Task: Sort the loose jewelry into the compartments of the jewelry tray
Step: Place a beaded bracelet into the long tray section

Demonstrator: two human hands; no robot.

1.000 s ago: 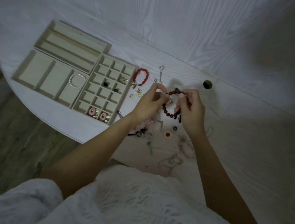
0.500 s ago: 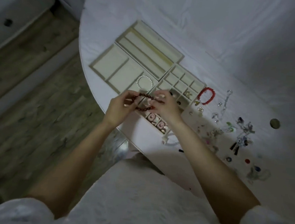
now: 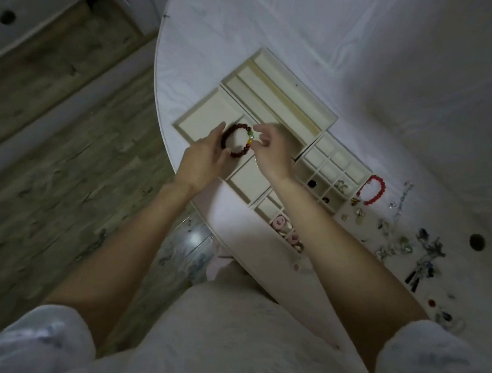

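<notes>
Step in hand, as I judge it: placing the dark red beaded bracelet w/ a few green and yellow beads [image 3: 236, 140] into the cream compartmented jewelry tray [image 3: 329, 118] on the white wood-grain desk [image 3: 395, 65]. The bracelet sits as an open ring over the middle one of 3 wide compartments at the tray's left end, between both hands; can't tell if it's already resting on the tray floor or just above it. Left hand [image 3: 202, 159] touches the ring's left side w/ fingers fairly straight, thumb at the near edge; whether it actually pinches the beads, can't tell. Right hand [image 3: 271, 153] is just right of the coloured beads, fingers loosely curled; looks about to let go or already off, contact unclear. Next move prob. calls for freeing both hands w/o dragging the ring over the divider, then reaching right to the loose pile. Counts: 2 hands, 1 tray, 1 dark bracelet here, 1 bright red beaded bracelet [image 3: 372, 190] on the desk just right of the tray's small-cell grid, 2 pink round pieces [image 3: 279, 221] in near cells partly hidden by the right forearm, 2 small dark items [image 3: 312, 183] in grid cells. Scattered small jewelry [image 3: 422, 253] at far right is too blurred to count.
</notes>
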